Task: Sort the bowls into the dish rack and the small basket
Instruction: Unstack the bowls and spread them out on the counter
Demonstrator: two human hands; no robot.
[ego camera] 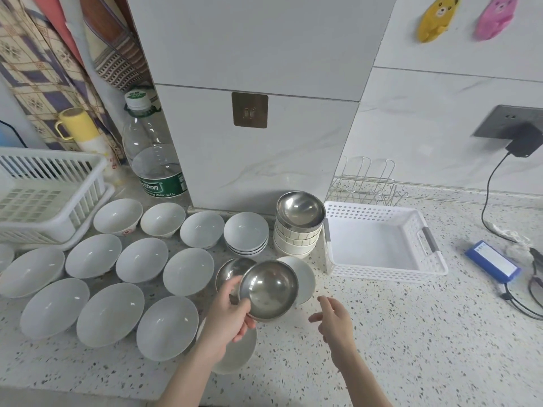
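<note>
- Progress: the dish rack [44,195] at far left and the small basket [379,242] at right both hold no bowls; sorting looks barely begun.
- Left hand [226,318] grips a steel bowl [269,289] lifted above the table [411,348]; right hand [335,318] hovers beside it with relaxed fingers, holding nothing.
- Remaining: white bowls [141,259] spread across the left, a mixed stack [298,227] by the basket.
- Surroundings: speckled table, tiled wall, water bottle [152,154], charger cable [496,177].
</note>
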